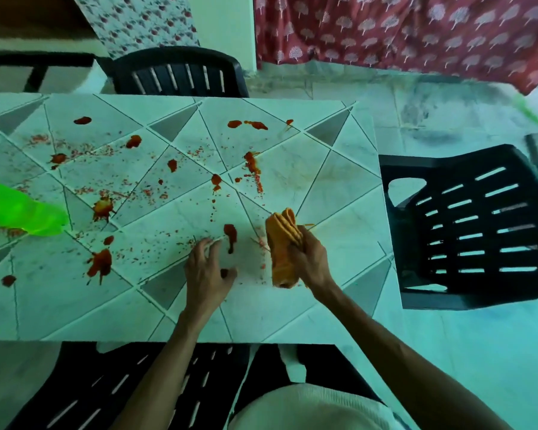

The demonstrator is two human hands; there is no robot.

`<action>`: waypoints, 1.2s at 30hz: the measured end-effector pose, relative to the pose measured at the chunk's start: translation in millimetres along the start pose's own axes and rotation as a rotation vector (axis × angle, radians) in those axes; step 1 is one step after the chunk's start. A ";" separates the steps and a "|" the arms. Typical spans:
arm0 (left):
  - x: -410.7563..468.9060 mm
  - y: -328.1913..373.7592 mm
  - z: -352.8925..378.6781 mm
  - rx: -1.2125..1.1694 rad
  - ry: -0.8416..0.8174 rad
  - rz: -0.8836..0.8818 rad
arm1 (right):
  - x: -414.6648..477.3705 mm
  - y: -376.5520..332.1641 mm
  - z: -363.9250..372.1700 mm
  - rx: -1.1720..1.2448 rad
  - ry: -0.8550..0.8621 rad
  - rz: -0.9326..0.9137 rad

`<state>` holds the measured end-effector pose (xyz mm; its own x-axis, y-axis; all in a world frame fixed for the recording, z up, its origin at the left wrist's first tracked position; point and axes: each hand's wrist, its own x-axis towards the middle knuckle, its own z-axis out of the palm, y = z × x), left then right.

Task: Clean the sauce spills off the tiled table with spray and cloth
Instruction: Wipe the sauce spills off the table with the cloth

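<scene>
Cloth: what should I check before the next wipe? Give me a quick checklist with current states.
1. Grip of right hand on cloth: ok.
2. Wipe path clear of left hand: not ok, it rests on the table beside the nearest sauce blob.
3. That blob sprayed wet: cannot tell.
4. Reach to green spray bottle: cannot tell, blurred at the left edge.

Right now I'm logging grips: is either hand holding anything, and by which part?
The right hand grips the folded orange cloth around its middle. The left hand holds nothing; its fingers rest on the tiled table.
</scene>
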<state>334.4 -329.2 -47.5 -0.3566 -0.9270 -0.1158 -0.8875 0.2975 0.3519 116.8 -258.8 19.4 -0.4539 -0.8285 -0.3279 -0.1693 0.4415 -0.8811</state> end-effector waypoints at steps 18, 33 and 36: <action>-76.1 -35.4 0.6 0.018 -0.034 -0.106 | -65.8 74.8 14.6 -0.076 0.120 0.217; -54.3 -80.1 -22.0 0.042 -0.145 -0.034 | -44.4 3.2 59.7 0.175 0.067 0.115; -25.0 -89.2 -27.5 -0.032 -0.130 0.042 | -40.5 5.2 32.3 0.067 0.185 0.044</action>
<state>430.5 -338.8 -50.4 -0.4297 -0.8760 -0.2191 -0.8620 0.3257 0.3885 162.5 -234.0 17.1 -0.6136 -0.7288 -0.3040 -0.0899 0.4469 -0.8901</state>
